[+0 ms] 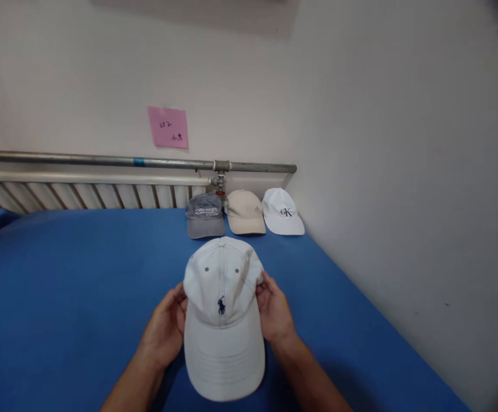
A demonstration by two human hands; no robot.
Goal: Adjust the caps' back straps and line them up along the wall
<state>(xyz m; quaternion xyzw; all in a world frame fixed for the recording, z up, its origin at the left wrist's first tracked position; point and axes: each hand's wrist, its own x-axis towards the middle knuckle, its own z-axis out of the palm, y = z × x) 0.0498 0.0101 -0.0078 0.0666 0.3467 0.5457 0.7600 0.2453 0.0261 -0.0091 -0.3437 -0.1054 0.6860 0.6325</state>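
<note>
A pale, nearly white baseball cap with a dark polo-player emblem is held up in front of me, its brim pointing toward me and down. My left hand grips its left side, the fingertips partly hidden behind the cap. On the opposite side, my right hand is closed on the cap's edge with the thumb near the crown. Beyond it, three more caps stand in a row by the wall: a grey one, a beige one and a white one with "CK" lettering.
The blue surface stretches beneath the hands and meets the right wall. Along the back run a metal pipe and a white radiator, with a valve behind the caps. A pink note is stuck above.
</note>
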